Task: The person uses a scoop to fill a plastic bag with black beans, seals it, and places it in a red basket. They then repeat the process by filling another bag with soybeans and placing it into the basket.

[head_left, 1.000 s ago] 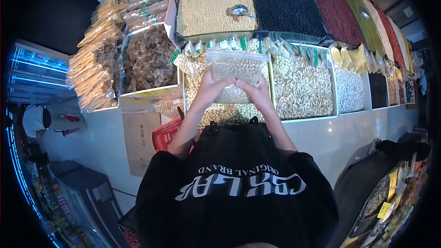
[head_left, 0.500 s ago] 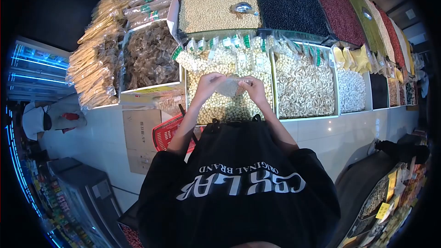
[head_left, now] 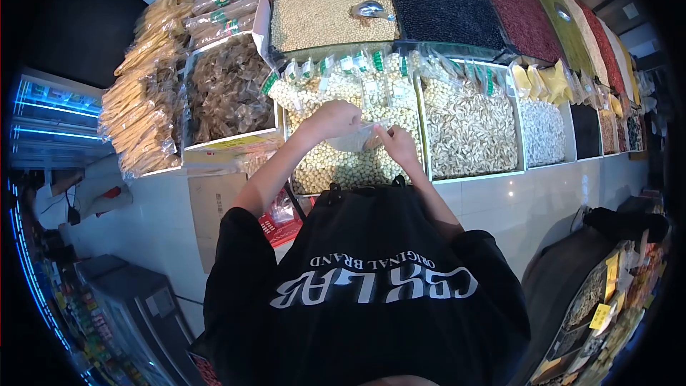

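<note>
A small clear plastic bag (head_left: 351,140) hangs between my two hands; a little brownish content shows near its right end. My left hand (head_left: 333,120) is closed, knuckles up, at the bag's upper left edge. My right hand (head_left: 398,144) pinches the upper right corner with thumb and fingertips. Both hands are over a bin of round cream-coloured dried goods (head_left: 336,171), which look like lotus seeds. Filled packets with green labels (head_left: 357,78) lie along the back of this bin, just beyond my hands.
To the right stand bins of grey-white striped seeds (head_left: 471,132) and white pieces (head_left: 544,139). On the left is a bin of dark wrapped goods (head_left: 232,89). A metal scoop (head_left: 370,9) rests on pale beans behind. A red basket (head_left: 280,229) and cardboard box (head_left: 213,207) are below left.
My left hand has turned over and shifted toward the right hand, its back now up. My right hand has dropped slightly. The bag stays between them, and the view has shifted a little.
</note>
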`<action>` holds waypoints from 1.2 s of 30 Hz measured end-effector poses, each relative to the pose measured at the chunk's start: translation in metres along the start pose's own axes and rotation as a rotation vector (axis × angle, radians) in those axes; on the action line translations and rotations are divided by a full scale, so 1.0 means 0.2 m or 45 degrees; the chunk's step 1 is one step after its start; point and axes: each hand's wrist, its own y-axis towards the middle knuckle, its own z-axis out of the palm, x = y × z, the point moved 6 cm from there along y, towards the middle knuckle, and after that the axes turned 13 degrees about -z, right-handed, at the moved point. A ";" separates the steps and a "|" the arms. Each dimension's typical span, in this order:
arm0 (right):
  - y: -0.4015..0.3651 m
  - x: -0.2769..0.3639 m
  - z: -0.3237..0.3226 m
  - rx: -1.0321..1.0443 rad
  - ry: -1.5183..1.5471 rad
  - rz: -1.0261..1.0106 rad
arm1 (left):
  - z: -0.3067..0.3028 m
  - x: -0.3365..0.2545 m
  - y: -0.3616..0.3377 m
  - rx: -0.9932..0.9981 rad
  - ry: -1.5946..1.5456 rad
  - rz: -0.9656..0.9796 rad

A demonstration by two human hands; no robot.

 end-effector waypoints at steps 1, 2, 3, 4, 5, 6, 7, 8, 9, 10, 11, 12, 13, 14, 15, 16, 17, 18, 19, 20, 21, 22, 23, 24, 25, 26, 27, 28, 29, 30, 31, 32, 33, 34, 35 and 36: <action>0.00 0.00 0.01 0.086 0.014 0.031 | 0.03 -0.01 0.01 0.033 0.168 0.014; -0.01 0.01 0.02 0.134 0.140 0.041 | 0.07 -0.01 0.02 0.064 0.335 0.027; -0.03 0.02 0.03 0.181 0.267 0.050 | 0.10 -0.02 0.03 0.120 0.377 0.030; -0.05 0.05 0.04 0.227 0.393 0.057 | 0.13 -0.03 0.03 0.174 0.420 0.035; -0.05 0.04 0.07 0.207 0.401 0.027 | 0.15 -0.03 0.03 0.229 0.462 0.039; -0.05 0.02 0.11 0.187 0.409 -0.005 | 0.17 -0.02 0.03 0.220 0.423 0.085; -0.04 0.01 0.13 0.166 0.417 -0.037 | 0.18 -0.01 0.05 0.211 0.386 0.132; -0.06 0.10 0.08 0.226 0.443 -0.054 | 0.16 -0.02 0.05 0.201 0.349 0.178; -0.07 0.15 0.06 0.244 0.602 -0.033 | 0.13 -0.02 0.05 0.159 0.231 0.190; -0.06 0.19 0.06 0.258 0.763 -0.013 | 0.07 -0.05 0.05 0.117 0.116 0.204; -0.07 0.24 0.04 0.271 0.925 0.008 | 0.03 -0.07 0.04 0.079 0.000 0.219; -0.05 0.30 0.01 0.309 1.108 0.034 | 0.03 -0.06 0.05 0.128 -0.253 0.180; -0.01 0.32 0.01 0.258 1.162 -0.008 | 0.03 -0.05 0.06 0.176 -0.510 0.136; 0.03 0.34 0.00 0.211 1.213 -0.052 | 0.03 -0.04 0.07 0.219 -0.768 0.087; 0.08 0.36 -0.02 0.164 1.263 -0.101 | 0.02 -0.03 0.08 0.215 -0.934 0.076; 0.10 0.41 -0.07 0.087 1.233 -0.167 | -0.02 -0.05 0.07 0.209 -1.099 0.064; 0.12 0.43 -0.10 0.091 1.206 -0.225 | -0.04 -0.07 0.06 0.205 -1.264 0.051; 0.15 0.44 -0.13 0.096 1.177 -0.281 | -0.05 -0.08 0.05 0.172 -1.385 0.034; 0.16 0.48 -0.17 0.101 1.146 -0.337 | -0.05 -0.07 0.04 0.155 -1.572 -0.054; 0.13 0.54 -0.24 0.053 1.225 -0.311 | -0.05 -0.07 0.02 0.135 -1.759 -0.144; 0.14 0.51 -0.26 0.032 1.373 -0.276 | -0.06 -0.07 0.00 0.114 -1.945 -0.235; 0.15 0.46 -0.29 0.011 1.522 -0.238 | -0.18 -0.12 -0.08 -0.023 -2.071 -0.470; 0.14 0.41 -0.32 -0.011 1.671 -0.195 | -0.23 -0.08 -0.08 -0.048 -2.038 -0.399; 0.09 0.48 -0.44 0.070 1.725 -0.220 | -0.31 0.01 -0.08 -0.074 -2.006 -0.328; 0.07 0.53 -0.47 0.099 1.518 -0.309 | -0.37 0.09 -0.07 -0.104 -1.981 -0.260; 0.05 0.57 -0.48 0.128 1.312 -0.394 | -0.38 0.15 -0.06 -0.112 -1.960 -0.188; 0.04 0.60 -0.48 0.148 1.111 -0.480 | -0.38 0.23 -0.03 -0.118 -1.928 -0.114; 0.06 0.63 -0.45 0.200 1.034 -0.526 | -0.36 0.27 0.00 -0.120 -1.888 -0.040; 0.08 0.65 -0.42 0.163 1.070 -0.485 | -0.33 0.29 0.00 -0.113 -1.844 -0.066; 0.10 0.67 -0.40 0.125 1.105 -0.449 | -0.27 0.31 -0.03 -0.109 -1.796 -0.086; 0.13 0.69 -0.38 0.084 1.143 -0.414 | -0.23 0.31 -0.07 -0.105 -1.747 -0.108; 0.13 0.71 -0.37 0.071 1.166 -0.382 | -0.15 0.28 -0.11 -0.099 -1.571 -0.216; 0.11 0.74 -0.36 0.059 1.103 -0.359 | -0.04 0.23 -0.15 -0.094 -1.396 -0.324; 0.09 0.79 -0.35 0.128 1.113 -0.363 | 0.10 0.16 -0.20 -0.089 -1.567 -0.164; 0.06 0.83 -0.33 0.205 1.120 -0.361 | 0.16 0.11 -0.22 -0.141 -1.614 -0.099; 0.03 0.88 -0.30 0.220 1.086 -0.428 | 0.23 0.07 -0.23 -0.192 -1.659 -0.032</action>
